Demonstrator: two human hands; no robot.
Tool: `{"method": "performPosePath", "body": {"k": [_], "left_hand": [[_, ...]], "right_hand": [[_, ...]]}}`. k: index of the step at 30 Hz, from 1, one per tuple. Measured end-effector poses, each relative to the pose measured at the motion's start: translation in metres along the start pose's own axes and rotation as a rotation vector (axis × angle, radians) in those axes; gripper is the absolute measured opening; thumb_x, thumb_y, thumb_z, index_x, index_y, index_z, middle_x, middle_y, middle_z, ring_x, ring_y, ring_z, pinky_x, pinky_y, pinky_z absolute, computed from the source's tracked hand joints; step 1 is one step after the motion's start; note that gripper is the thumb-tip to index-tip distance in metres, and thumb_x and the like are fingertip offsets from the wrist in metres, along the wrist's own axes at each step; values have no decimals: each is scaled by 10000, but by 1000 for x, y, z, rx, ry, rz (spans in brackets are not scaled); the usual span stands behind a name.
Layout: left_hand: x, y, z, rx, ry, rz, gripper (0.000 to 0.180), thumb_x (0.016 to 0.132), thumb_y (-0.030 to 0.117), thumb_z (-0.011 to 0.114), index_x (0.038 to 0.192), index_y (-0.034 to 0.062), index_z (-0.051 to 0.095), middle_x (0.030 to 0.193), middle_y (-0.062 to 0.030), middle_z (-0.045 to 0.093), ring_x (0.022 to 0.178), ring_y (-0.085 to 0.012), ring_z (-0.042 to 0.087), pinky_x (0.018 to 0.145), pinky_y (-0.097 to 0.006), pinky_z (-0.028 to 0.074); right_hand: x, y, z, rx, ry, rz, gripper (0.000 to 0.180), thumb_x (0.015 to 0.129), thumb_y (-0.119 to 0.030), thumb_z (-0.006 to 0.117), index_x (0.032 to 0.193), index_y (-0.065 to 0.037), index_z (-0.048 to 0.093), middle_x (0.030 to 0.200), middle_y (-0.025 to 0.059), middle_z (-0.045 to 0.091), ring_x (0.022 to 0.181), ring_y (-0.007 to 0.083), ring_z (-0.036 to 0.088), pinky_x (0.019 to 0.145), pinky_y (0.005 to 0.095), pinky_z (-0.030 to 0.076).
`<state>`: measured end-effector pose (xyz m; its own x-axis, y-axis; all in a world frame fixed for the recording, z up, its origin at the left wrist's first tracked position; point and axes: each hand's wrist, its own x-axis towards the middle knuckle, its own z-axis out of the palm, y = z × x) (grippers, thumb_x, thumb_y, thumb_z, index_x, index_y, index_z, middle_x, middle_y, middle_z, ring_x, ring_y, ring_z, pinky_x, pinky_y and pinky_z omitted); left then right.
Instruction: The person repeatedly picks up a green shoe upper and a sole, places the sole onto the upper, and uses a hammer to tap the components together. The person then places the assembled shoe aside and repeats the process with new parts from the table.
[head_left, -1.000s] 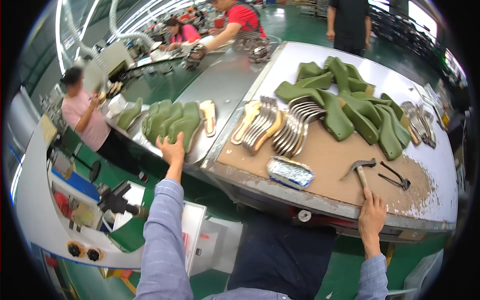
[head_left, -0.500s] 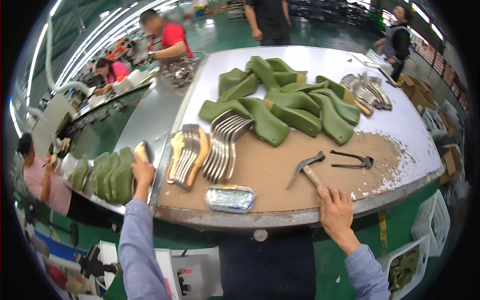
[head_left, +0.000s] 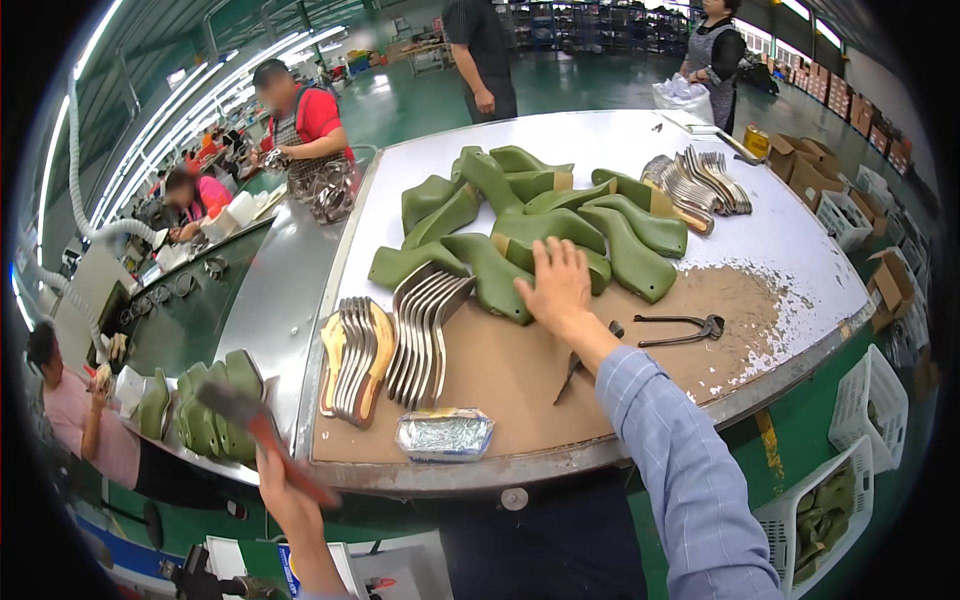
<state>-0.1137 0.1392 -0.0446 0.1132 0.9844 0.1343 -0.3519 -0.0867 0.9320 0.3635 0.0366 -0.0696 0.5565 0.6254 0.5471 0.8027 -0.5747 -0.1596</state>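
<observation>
My left hand [head_left: 288,500], low at the left off the table's corner, grips a long flat shoe insole [head_left: 262,428]. It is smeared by motion, with a grey-brown front and a red-brown rear. My right hand [head_left: 560,290] reaches over the table with fingers spread, its fingertips over a green shoe last [head_left: 515,250] in the pile. Whether they press on it I cannot tell. Beneath my right forearm lies a hammer [head_left: 566,382], its handle hidden. Pincers [head_left: 690,330] lie to its right. Left of the hammer stand curved insoles [head_left: 420,335] in stacks.
A wrapped block [head_left: 445,436] lies near the table's front edge. More insoles [head_left: 700,185] sit at the far right. Several green lasts [head_left: 210,415] stand on the left side bench. White crates [head_left: 868,400] are on the floor at right. Co-workers [head_left: 310,130] stand around the table.
My left hand has drawn back toward me from the side bench, bringing the insole along. My right hand has left the hammer's handle and moved forward and left to the lasts. The view has shifted.
</observation>
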Motion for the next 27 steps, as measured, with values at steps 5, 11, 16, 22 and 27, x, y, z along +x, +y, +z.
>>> {"method": "performPosePath", "body": {"k": [5,11,16,22,27], "left_hand": [[-107,-43,-95,-31,71,-328,443,1046,411,524,1375,115,537,1141,-47,613,870,-150,623,752,-374,541],[-172,-47,-34,-225,170,-592,317,1028,271,562,1313,132,549,1050,-70,653,863,-222,626,706,-405,549],[-179,-34,26,-244,-181,-569,478,1045,321,529,1461,116,412,1224,-167,629,992,-324,671,820,-494,583],[-172,-34,88,-344,-276,-528,516,1050,463,484,1415,102,431,1195,-148,606,1010,-325,662,865,-512,568],[-173,-26,170,-493,-426,-505,707,1011,645,444,1388,47,464,1220,-129,586,1097,-309,629,970,-521,518]], "right_hand": [[-4,90,-4,44,-219,126,627,859,-375,748,1408,-175,521,1284,205,573,1197,424,557,1039,511,418],[-4,82,-30,279,-488,267,647,771,-345,754,1308,-107,483,1282,263,576,1239,425,548,1040,528,431],[-22,83,-51,524,-464,414,1016,631,-437,845,1481,-80,416,1403,257,563,1285,397,559,1072,421,446],[-71,54,-127,1441,-457,741,552,874,-330,674,1363,-83,616,906,25,656,728,115,614,535,248,462],[-174,-14,-192,721,189,63,641,791,-268,788,1372,-82,591,1233,187,542,1122,343,569,943,472,495]]}}
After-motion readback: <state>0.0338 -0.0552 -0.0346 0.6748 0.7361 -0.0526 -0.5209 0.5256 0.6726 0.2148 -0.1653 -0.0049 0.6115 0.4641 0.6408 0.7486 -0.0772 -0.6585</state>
